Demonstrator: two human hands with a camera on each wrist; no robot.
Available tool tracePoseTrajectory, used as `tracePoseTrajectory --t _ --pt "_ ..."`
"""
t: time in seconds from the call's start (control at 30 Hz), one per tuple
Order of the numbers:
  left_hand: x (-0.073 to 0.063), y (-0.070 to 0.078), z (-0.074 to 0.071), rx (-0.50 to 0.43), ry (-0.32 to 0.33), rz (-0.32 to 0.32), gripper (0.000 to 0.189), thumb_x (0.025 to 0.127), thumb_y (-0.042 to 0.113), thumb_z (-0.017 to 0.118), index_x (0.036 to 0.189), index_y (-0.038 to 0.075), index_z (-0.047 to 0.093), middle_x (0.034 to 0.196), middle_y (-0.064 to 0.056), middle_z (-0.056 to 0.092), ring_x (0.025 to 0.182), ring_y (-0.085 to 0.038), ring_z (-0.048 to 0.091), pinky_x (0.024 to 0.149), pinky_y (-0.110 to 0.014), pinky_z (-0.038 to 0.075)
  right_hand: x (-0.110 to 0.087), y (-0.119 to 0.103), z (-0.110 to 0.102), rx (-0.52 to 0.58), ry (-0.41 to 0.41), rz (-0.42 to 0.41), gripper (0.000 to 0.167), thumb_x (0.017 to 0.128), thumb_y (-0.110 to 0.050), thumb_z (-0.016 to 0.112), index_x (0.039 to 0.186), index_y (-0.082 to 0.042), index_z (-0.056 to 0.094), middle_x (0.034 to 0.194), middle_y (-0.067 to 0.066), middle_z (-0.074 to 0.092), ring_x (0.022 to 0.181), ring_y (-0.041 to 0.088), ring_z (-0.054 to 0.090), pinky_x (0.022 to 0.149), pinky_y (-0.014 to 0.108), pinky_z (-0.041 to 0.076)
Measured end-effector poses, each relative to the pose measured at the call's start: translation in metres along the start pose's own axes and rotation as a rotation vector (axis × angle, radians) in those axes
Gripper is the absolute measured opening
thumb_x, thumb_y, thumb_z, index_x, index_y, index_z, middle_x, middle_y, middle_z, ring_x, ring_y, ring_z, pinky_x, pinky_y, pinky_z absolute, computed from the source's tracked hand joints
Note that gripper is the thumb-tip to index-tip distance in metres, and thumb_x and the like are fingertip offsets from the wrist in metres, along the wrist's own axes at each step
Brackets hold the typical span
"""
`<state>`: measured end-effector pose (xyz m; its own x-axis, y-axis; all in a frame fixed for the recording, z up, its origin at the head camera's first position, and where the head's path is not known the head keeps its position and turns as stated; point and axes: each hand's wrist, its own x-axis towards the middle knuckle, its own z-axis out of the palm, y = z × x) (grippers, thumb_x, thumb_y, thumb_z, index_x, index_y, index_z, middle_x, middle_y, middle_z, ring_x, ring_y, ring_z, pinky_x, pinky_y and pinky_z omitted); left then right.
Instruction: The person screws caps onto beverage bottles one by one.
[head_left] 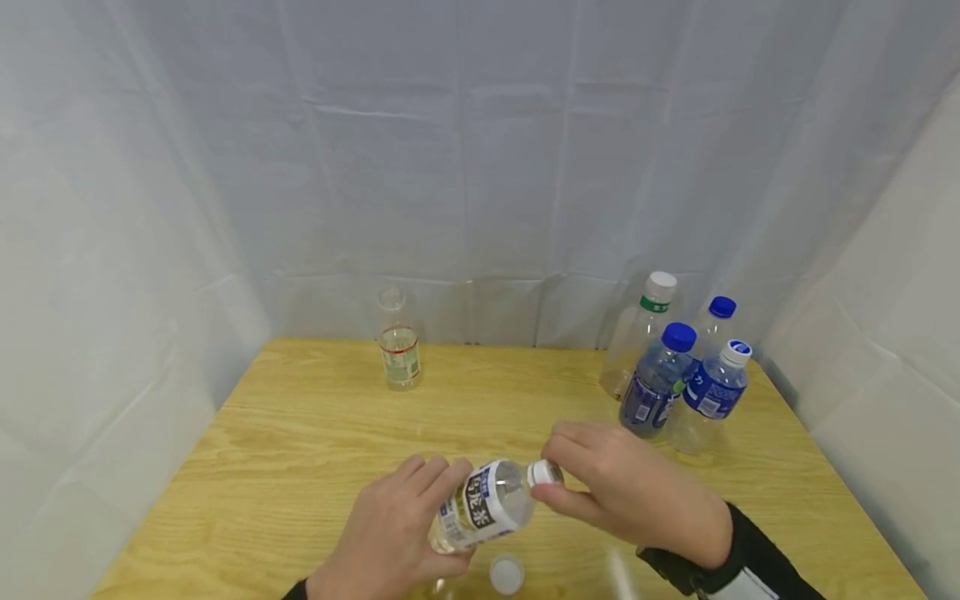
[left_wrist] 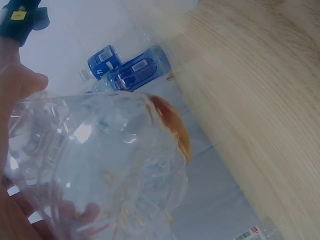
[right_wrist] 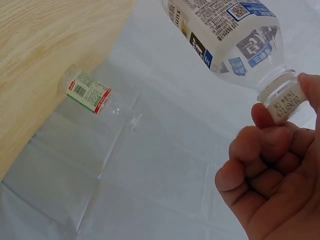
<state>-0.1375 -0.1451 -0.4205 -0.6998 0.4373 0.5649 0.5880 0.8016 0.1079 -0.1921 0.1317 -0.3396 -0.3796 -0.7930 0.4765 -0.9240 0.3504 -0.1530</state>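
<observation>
A clear plastic bottle (head_left: 477,506) with a white, blue and black label lies tilted between the two hands, its neck toward the right. My left hand (head_left: 397,521) grips it round its lower body. With thumb and fingers, my right hand (head_left: 611,483) pinches the white cap (head_left: 546,473) at the neck. The right wrist view shows print on the cap (right_wrist: 285,102), which sits on the bottle's neck, and the other fingers loosely curled. In the left wrist view, a little brown liquid (left_wrist: 172,125) lies inside the bottle's base.
An uncapped-looking clear bottle (head_left: 401,358) with a red-edged label stands at the back left. Several capped bottles cluster at the back right, including a blue-capped one (head_left: 656,392) and a white-capped one (head_left: 712,392). A round white cap (head_left: 507,575) shows near the table's front edge.
</observation>
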Motion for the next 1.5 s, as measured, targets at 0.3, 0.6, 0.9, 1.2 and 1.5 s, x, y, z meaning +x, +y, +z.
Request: tracePoseTrajectory --t 0.3,0.6,0.9,1.2,1.5 --pt "0.003 0.004 0.002 -0.02 0.009 -0.015 0.082 0.053 0.052 0.089 0.124 0.024 0.058 0.097 0.015 0.057 0.078 -0.002 0.049 0.059 -0.014 0.043 0.002 -0.002 0.004 -0.008 -0.014 0.084 0.024 0.102 -0.036 0.059 0.083 -0.021 0.055 0.073 -0.016 0.043 0.06 -0.005 0.036 0.052 0.009 0.032" --pt "0.005 0.001 0.001 0.027 0.022 -0.011 0.084 0.052 0.053 0.088 0.125 0.022 0.059 0.099 0.012 0.06 0.08 -0.004 0.052 0.061 -0.018 0.048 -0.004 0.003 -0.001 0.182 0.016 0.013 0.026 0.095 -0.029 0.069 0.119 -0.018 0.063 0.096 -0.012 0.059 0.077 0.0 0.053 0.068 0.011 0.046" --pt "0.004 0.001 -0.001 -0.012 -0.018 -0.026 0.081 0.054 0.051 0.088 0.126 0.026 0.058 0.1 0.015 0.059 0.081 -0.001 0.05 0.062 -0.016 0.047 -0.008 0.001 -0.007 0.185 0.015 -0.044 0.031 0.093 -0.023 0.072 0.122 -0.016 0.063 0.101 -0.011 0.061 0.086 0.002 0.057 0.077 0.009 0.047" --pt "0.005 0.005 0.003 -0.034 -0.049 -0.044 0.082 0.053 0.052 0.089 0.124 0.026 0.057 0.1 0.014 0.059 0.082 -0.003 0.052 0.06 -0.016 0.045 -0.007 -0.004 -0.007 0.152 -0.015 -0.022 0.024 0.096 -0.029 0.067 0.116 -0.018 0.061 0.098 -0.012 0.061 0.08 -0.001 0.054 0.07 0.007 0.045" --pt "0.006 0.007 0.005 -0.012 -0.011 -0.066 0.084 0.054 0.052 0.089 0.125 0.021 0.057 0.102 0.01 0.059 0.085 -0.004 0.055 0.061 -0.019 0.048 -0.004 0.001 -0.003 0.219 0.059 -0.012 0.027 0.096 -0.022 0.068 0.12 -0.012 0.061 0.101 -0.007 0.065 0.083 0.0 0.059 0.074 0.01 0.051"
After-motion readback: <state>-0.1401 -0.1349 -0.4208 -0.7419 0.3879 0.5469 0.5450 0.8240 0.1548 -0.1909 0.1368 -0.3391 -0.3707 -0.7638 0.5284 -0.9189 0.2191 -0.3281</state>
